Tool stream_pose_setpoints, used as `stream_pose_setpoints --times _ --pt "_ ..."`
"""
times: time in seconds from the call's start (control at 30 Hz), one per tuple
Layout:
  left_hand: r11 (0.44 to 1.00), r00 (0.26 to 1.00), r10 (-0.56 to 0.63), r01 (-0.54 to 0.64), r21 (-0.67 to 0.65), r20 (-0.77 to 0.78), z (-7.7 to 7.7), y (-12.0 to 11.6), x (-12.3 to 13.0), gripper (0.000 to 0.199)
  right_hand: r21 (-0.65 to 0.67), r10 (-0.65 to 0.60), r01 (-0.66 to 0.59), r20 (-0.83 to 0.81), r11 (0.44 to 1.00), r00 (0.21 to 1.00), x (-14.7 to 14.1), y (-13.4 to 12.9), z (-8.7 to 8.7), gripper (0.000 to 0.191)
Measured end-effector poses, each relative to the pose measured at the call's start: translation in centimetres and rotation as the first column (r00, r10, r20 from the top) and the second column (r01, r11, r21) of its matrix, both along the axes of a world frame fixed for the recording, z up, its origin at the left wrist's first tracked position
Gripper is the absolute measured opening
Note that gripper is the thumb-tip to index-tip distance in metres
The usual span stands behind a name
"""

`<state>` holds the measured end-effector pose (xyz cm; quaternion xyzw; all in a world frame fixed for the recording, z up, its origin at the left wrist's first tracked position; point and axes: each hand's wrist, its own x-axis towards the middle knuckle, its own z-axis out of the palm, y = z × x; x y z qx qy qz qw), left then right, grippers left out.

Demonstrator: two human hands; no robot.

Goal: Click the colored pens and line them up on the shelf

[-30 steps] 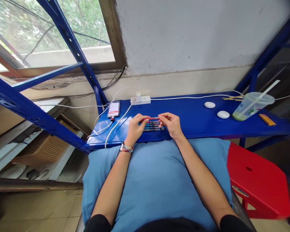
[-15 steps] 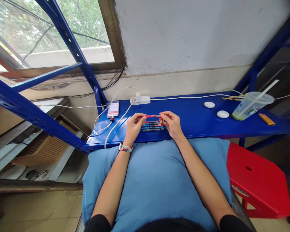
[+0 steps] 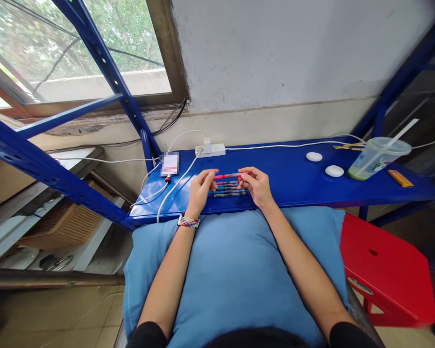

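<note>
Blue metal shelving [image 3: 282, 169] lies under a row of pens [image 3: 230, 193]. Over its surface, the right hand [image 3: 258, 187] pinches a pink-red pen [image 3: 229, 176] near one end; whether the left hand [image 3: 200, 191] grips the other cannot be told. A light, level hold should best steady the slim barrel.

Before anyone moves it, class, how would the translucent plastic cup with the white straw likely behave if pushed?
The cup would probably feel light, holding only a little green liquid low down. Its flared top over a narrower base suggests it could tip if pushed high.
</note>
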<state>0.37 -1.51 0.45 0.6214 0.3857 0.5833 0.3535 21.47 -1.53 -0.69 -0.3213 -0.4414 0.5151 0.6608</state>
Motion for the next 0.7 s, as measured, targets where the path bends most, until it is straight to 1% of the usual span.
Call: stream_pose_setpoints --times 0.07,0.13,0.2,0.27,0.33,0.37,0.4,0.5,0.53,0.6,0.7 --pt "1.000 1.000 -0.014 0.014 0.026 0.013 0.0 0.0 0.0 0.044 -0.001 -0.016 0.016 -0.010 1.000 1.000 0.0 0.0 0.0 0.031" --pt "0.999 1.000 0.016 -0.015 0.033 -0.020 0.1 0.1 -0.1 0.039 -0.010 -0.020 0.020 -0.011 1.000 1.000 -0.1 0.0 0.0 0.032" --pt "0.999 0.998 0.040 -0.040 0.017 -0.037 0.1 0.1 -0.1 0.047 -0.016 -0.015 0.015 -0.007 1.000 1.000 -0.1 0.0 0.0 0.033" --pt "1.000 1.000 0.013 -0.013 0.006 0.007 0.1 0.2 -0.2 0.043 -0.022 -0.019 0.018 -0.011 1.000 1.000 -0.1 0.0 0.1 0.032" --pt "1.000 0.998 -0.031 0.030 0.006 0.047 0.1 0.3 -0.3 0.043 -0.033 -0.030 0.029 -0.029 0.999 0.999 -0.1 0.0 0.1 0.031" --pt "1.000 0.999 -0.025 0.025 0.008 0.046 0.1 0.3 -0.3 0.042 -0.040 -0.030 0.028 -0.038 0.999 0.999 0.0 0.0 0.1 0.030" --pt "1.000 0.999 0.001 -0.002 0.009 0.032 0.0 0.4 -0.4 0.042 -0.046 -0.026 0.023 -0.047 0.999 0.999 0.0 0.0 0.1 0.030" --pt "0.993 0.993 0.118 -0.118 0.007 -0.005 -0.2 0.5 -0.7 0.063 -0.064 -0.001 -0.004 -0.068 0.998 0.998 0.2 0.1 0.2 0.027" --pt "0.990 0.990 0.141 -0.141 0.011 0.005 -0.3 0.6 -0.8 0.065 -0.073 0.003 -0.009 -0.080 0.997 0.997 0.3 0.1 0.2 0.025" --pt "0.989 0.988 0.147 -0.148 0.020 0.047 -0.5 0.8 -0.9 0.057 -0.091 -0.002 -0.009 -0.121 0.996 0.993 0.6 0.2 0.3 0.023" --pt "0.992 0.987 0.122 -0.125 0.019 0.106 -0.8 1.2 -1.0 0.037 -0.104 -0.038 0.019 -0.187 0.994 0.982 0.8 0.4 0.3 0.020"
